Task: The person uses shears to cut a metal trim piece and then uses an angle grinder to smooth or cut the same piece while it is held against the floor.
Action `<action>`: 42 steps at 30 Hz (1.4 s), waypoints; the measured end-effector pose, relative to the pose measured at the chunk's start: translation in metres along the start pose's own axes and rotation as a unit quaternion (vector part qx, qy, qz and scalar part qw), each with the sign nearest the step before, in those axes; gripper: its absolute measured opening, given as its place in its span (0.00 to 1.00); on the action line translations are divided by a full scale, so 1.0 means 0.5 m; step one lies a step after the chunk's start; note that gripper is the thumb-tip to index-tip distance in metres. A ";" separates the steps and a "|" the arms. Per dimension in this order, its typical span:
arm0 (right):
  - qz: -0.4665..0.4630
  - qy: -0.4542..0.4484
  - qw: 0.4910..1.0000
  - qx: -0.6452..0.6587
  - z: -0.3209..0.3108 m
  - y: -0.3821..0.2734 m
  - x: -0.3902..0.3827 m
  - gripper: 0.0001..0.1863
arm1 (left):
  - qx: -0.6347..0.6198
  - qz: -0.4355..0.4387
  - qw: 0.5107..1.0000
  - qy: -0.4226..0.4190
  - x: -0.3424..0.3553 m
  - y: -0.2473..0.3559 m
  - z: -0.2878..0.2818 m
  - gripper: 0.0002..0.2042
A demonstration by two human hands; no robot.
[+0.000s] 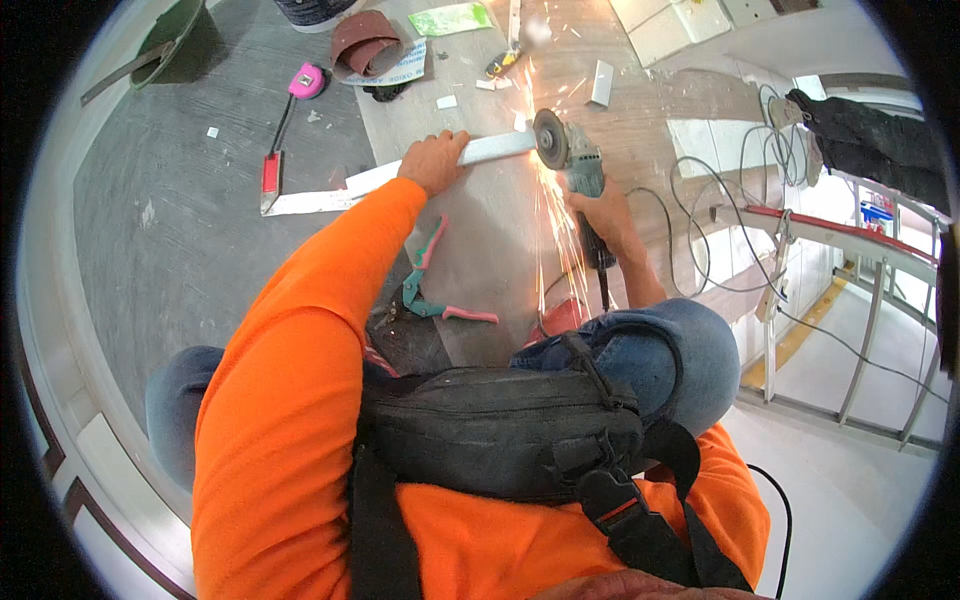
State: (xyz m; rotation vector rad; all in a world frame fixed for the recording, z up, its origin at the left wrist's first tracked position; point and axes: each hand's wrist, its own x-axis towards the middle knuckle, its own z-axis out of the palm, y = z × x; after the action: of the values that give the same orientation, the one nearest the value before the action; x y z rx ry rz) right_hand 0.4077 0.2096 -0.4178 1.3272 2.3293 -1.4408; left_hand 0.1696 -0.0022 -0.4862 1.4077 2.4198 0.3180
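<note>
My right hand (608,212) is wrapped round an angle grinder (583,172). Its disc (549,139) meets the right end of a long white strip (498,148), and orange sparks stream down toward my knees and up past the strip. My left hand (435,162) grips that strip near its middle, fingers curled over it. Left of that hand, a red-handled square (271,175) lies with its pale blade by the strip's other end. Pliers with pink and teal handles (425,295) rest on the floor below my left hand.
A pink tape measure (308,80), sandpaper roll (365,48), utility knife (502,63) and white offcut (601,83) lie beyond. A bucket (180,45) stands far left. On the right are looping cables (690,225) and a ladder (850,238). A black bag (490,430) lies across my lap.
</note>
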 end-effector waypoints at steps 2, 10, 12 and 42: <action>-0.014 0.016 1.000 0.017 0.000 0.011 0.003 0.33 | 0.003 -0.009 1.000 -0.010 0.000 0.002 -0.003 0.25; -0.018 0.074 0.997 -0.008 -0.023 0.039 -0.013 0.34 | -0.014 0.016 1.000 0.023 0.003 -0.016 -0.014 0.27; -0.009 0.072 0.997 0.023 -0.034 0.043 -0.015 0.33 | -0.025 0.052 0.998 0.033 0.016 -0.014 -0.027 0.28; 0.013 0.053 0.998 0.022 -0.037 0.014 -0.075 0.24 | 0.032 -0.010 0.997 0.066 0.025 0.038 0.006 0.24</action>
State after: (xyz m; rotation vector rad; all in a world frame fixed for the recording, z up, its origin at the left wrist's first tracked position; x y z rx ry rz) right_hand 0.4421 0.2019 -0.3941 1.4755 2.3481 -1.4564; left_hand 0.1803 0.0178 -0.4846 1.4309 2.5692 0.3429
